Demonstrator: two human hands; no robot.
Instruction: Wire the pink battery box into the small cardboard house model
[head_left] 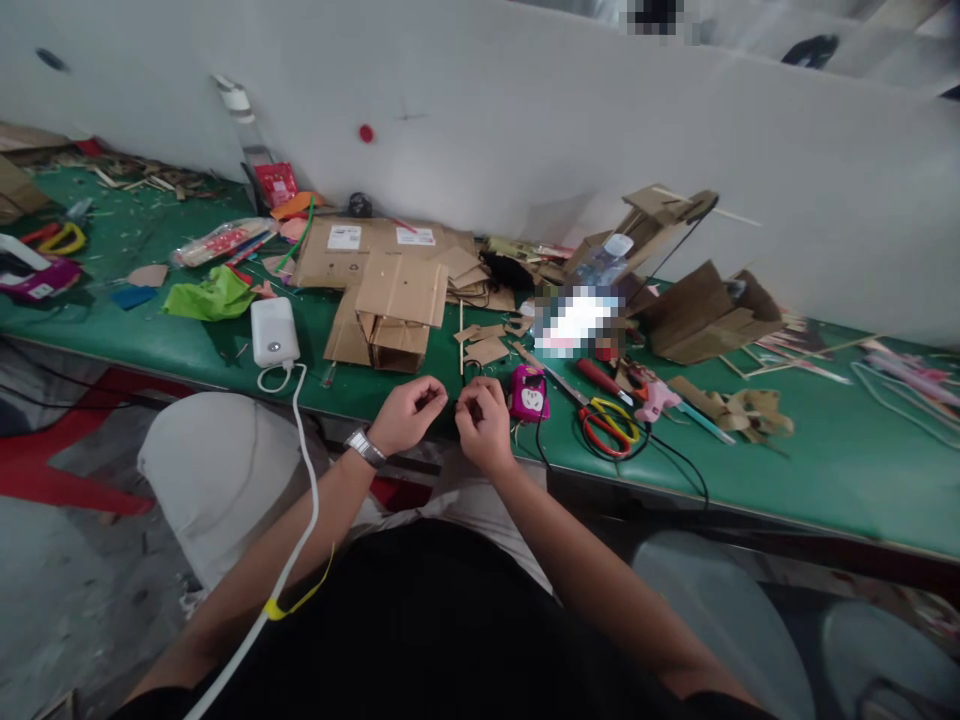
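My left hand (409, 412), with a metal watch (365, 448) at the wrist, hovers at the bench's front edge, thumb and fingertips pinched together. Close beside it, my right hand (484, 425) has its fingers curled into a pinch. Whatever either hand holds is too small or too hidden to make out. A thin black loop (471, 368), perhaps cable, shows just behind the right fingers. Right of that hand sits a purple power socket (529, 394). Behind my left hand stands a folded cardboard structure (401, 300).
A white power bank (274, 332) with a white cable lies left on the green bench (840, 470). Scissors (611, 425) and a pink glue gun (656, 398) lie right. Farther back are a plastic bottle (604, 262), a cardboard box (709, 315) and cardboard scraps (487, 348).
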